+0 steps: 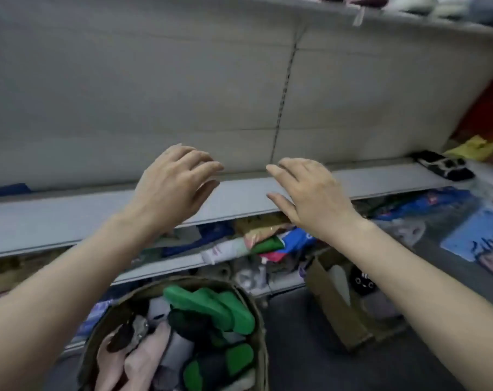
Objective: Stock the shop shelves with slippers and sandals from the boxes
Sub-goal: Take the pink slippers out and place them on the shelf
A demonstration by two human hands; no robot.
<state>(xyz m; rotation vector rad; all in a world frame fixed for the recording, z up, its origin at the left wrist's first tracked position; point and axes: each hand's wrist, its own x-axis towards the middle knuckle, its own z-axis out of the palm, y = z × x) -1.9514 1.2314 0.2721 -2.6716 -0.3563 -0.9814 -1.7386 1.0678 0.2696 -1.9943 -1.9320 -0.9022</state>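
Note:
A long grey shelf (70, 215) runs across the middle, bare along most of its length. My left hand (174, 184) and my right hand (310, 193) hover side by side just above its front edge, fingers spread, holding nothing. Below them a cardboard box (256, 320) holds several slippers: green ones (211, 309), pink ones (143, 359), and dark and grey ones. A black slipper with white trim (443, 165) lies at the shelf's right end.
A second, smaller cardboard box (338, 303) with a black slipper stands on the floor to the right. Lower shelves (183, 266) hold bagged goods. Blue packages (471, 235) lie at the right. An upper shelf (381, 12) carries pale items.

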